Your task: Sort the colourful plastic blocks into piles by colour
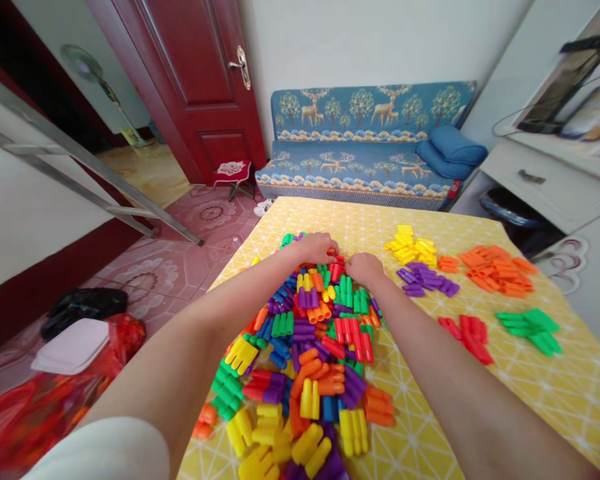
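A large mixed pile of plastic connecting blocks (305, 327), shaped like joined rounded tubes, covers the left part of the table. At the far side of this pile, my left hand (320, 248) reaches in, fingers bent down around a red connecting block (333, 253). My right hand (366, 270) is close beside it at the pile's right edge, its fingers curled in. What the right fingers hold, if anything, is hidden behind the hand. Green blocks (346, 291) and more red blocks (354, 337) lie just nearer than the hands.
Sorted groups lie on the yellow tablecloth (420, 373) to the right: yellow blocks (411, 247), purple blocks (427, 279), orange blocks (500, 270), red blocks (467, 337) and green blocks (530, 330). A blue sofa (350, 160) stands beyond the table. A metal ladder (90, 167) leans at left.
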The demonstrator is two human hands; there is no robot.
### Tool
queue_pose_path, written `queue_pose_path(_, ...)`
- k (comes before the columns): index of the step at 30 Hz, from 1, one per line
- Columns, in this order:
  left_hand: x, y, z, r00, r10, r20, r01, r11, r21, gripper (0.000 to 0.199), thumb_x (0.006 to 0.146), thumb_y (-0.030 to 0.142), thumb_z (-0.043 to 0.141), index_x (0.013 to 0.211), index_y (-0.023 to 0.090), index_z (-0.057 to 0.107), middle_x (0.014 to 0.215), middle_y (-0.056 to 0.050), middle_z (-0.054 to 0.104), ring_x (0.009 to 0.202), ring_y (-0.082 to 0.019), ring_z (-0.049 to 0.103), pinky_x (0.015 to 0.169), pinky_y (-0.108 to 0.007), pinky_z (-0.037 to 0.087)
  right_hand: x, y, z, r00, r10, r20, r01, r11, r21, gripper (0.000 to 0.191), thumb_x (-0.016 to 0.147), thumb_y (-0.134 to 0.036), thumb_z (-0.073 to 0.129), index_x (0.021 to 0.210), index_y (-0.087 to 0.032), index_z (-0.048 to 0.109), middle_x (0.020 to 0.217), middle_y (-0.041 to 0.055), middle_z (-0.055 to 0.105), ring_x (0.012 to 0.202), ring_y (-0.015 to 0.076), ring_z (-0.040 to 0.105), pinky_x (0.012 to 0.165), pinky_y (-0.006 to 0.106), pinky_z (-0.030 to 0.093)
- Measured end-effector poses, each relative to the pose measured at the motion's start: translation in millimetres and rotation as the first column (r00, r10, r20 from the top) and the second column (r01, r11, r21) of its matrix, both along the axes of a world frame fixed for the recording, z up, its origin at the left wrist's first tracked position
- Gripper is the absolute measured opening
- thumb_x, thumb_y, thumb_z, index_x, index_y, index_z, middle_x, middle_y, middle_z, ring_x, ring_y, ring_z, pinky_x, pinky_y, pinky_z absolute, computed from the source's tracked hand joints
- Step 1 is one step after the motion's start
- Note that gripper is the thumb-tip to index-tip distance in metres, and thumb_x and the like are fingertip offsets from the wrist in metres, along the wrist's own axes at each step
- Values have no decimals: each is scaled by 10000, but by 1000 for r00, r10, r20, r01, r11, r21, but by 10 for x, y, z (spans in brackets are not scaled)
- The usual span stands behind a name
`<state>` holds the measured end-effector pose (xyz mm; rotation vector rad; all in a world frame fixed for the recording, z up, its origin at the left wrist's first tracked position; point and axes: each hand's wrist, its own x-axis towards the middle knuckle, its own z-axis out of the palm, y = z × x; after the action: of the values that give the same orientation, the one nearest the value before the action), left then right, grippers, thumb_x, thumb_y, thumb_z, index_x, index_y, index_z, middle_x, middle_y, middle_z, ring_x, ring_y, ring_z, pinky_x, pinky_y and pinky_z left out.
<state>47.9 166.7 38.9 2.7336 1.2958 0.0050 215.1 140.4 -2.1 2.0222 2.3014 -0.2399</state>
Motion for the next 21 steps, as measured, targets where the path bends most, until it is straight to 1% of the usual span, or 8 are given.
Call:
queue_pose_path(3, -48, -242, 66, 1000, -20, 18, 18, 997, 79, 288, 788, 369, 612, 1036, 267, 717, 1101, -65, 649, 999, -242, 619, 807, -309, 458, 11, -15, -10, 1000, 11, -1, -11, 1000, 9, 456, 902, -398, 397, 1015, -115, 736, 1069, 200, 691, 1026, 288, 648, 809, 313, 479)
queue_pose_path(5, -64, -417, 112, 999, -36, 39, 33, 996, 89, 242, 819, 344, 586, 990, 254, 730, 1067, -61, 649, 984, -228, 615, 847, -322, 447, 20, -21, -18, 1000, 23, -5, -23, 1000, 18, 457, 905, -383, 386, 999, -107, 739, 1062, 206, 690, 1025, 297, 646, 801, 322, 479)
queue_pose_path(8, -70, -722, 160, 997, -29, 71, 20, 992, 126, 265, 893, 336, 500, 939, 218, 733, 1001, -74, 656, 975, -228, 602, 883, -355, 436, 37, -32, -32, 999, 31, -21, -30, 999, 29, 432, 897, -333, 391, 1013, -94, 732, 1074, 214, 684, 1034, 303, 639, 803, 334, 473)
queue_pose_path(10, -76, -951, 170, 993, -33, 113, 14, 986, 168, 268, 900, 366, 508, 952, 217, 724, 1049, -80, 644, 1025, -239, 577, 919, -379, 423, 54, -47, -42, 999, 24, -38, -23, 999, 27, 411, 882, -327, 418, 1009, -96, 733, 1063, 214, 687, 1019, 306, 643, 793, 338, 471)
queue_pose_path(13, -104, -1306, 149, 979, 11, 205, -47, 984, 172, 276, 866, 413, 571, 1028, 229, 697, 1155, -82, 604, 1077, -250, 556, 940, -391, 426, 87, -90, -63, 997, 21, -78, -20, 1000, 18, 420, 881, -397, 431, 964, -132, 746, 1014, 188, 707, 974, 289, 654, 763, 321, 467)
queue_pose_path(16, -147, -1637, 90, 953, 45, 299, -95, 983, 156, 320, 874, 412, 565, 1126, 235, 652, 1206, -87, 588, 1109, -256, 547, 980, -417, 416, 116, -138, -98, 991, 38, -125, -37, 999, 15, 444, 893, -459, 412, 923, -174, 752, 989, 150, 718, 959, 264, 654, 748, 299, 454)
queue_pose_path(18, -174, -1832, 43, 926, 71, 370, -135, 979, 152, 312, 878, 395, 568, 1130, 229, 645, 1237, -90, 581, 1145, -261, 530, 1007, -431, 403, 131, -159, -125, 987, 53, -154, -50, 999, 21, 408, 890, -435, 429, 935, -179, 744, 1023, 141, 713, 978, 257, 644, 747, 292, 444)
queue_pose_path(21, -206, -2063, -21, 888, 75, 454, -153, 978, 139, 264, 869, 356, 588, 1093, 235, 660, 1273, -85, 572, 1203, -268, 495, 1044, -457, 381, 153, -180, -137, 977, 68, -201, -61, 997, 40, 324, 874, -339, 468, 935, -158, 730, 1045, 144, 705, 967, 247, 639, 726, 280, 431)
